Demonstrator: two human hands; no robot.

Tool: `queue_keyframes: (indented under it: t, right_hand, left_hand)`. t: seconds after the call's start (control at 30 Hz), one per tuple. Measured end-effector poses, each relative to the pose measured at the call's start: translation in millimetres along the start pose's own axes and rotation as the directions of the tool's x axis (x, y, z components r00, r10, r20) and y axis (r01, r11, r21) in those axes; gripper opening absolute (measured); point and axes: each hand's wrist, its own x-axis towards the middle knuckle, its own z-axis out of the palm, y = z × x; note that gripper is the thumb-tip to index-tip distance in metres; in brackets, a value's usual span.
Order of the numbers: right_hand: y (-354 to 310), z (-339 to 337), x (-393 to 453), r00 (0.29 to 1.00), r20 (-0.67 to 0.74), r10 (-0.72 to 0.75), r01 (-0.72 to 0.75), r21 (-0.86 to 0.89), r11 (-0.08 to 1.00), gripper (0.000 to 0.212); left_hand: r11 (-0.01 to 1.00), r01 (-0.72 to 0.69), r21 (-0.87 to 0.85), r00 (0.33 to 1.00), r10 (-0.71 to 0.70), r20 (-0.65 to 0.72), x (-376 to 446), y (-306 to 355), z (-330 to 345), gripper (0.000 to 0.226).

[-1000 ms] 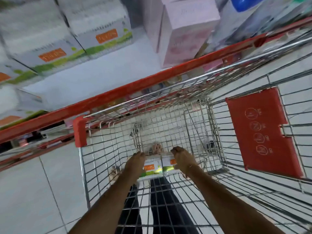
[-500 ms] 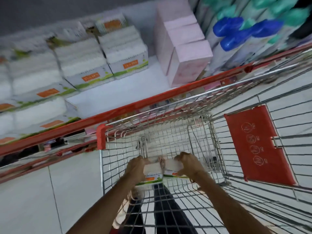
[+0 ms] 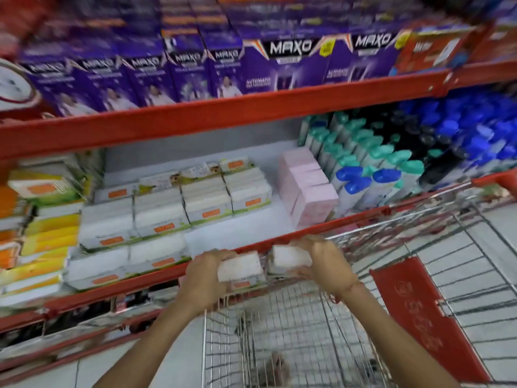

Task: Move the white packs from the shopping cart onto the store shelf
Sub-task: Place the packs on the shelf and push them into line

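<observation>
I hold two white packs side by side above the wire shopping cart (image 3: 279,340), level with the red front edge of the store shelf (image 3: 246,245). My left hand (image 3: 204,278) grips the left white pack (image 3: 240,266). Beside it, the right white pack (image 3: 291,257) sits in my right hand (image 3: 326,261). More white packs with orange labels (image 3: 167,211) lie stacked in rows on the shelf, with a bare white patch (image 3: 218,233) just behind my hands. The cart's inside looks bare of packs.
Pink boxes (image 3: 310,191) stand right of the white packs, then bottles with teal and blue caps (image 3: 391,166). Yellow and orange packs (image 3: 42,228) fill the left. Purple boxes (image 3: 251,65) line the shelf above. A red cart flap (image 3: 419,312) hangs at right.
Both hands have lifted the two white packs from the cart's bottom up to the shelf edge. My view has tilted upward, bringing the upper shelf into sight.
</observation>
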Motion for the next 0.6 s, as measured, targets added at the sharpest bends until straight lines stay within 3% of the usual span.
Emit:
queue_keyframes:
  t: [0.23,0.6]
  right_hand:
    - [-35,-35,60,0.989,-0.117,-0.089,0.087,-0.027,0.996,0.062]
    - [-36,5,112,0.988,0.117,-0.099,0.123,-0.222,0.967,0.057]
  left_hand:
    - [0.999,0.042,-0.001,0.977,-0.041,-0.207,36,8,-52,0.066]
    - [0.977,0.179,0.112,0.98,-0.168,-0.103,65,-12,-27,0.072]
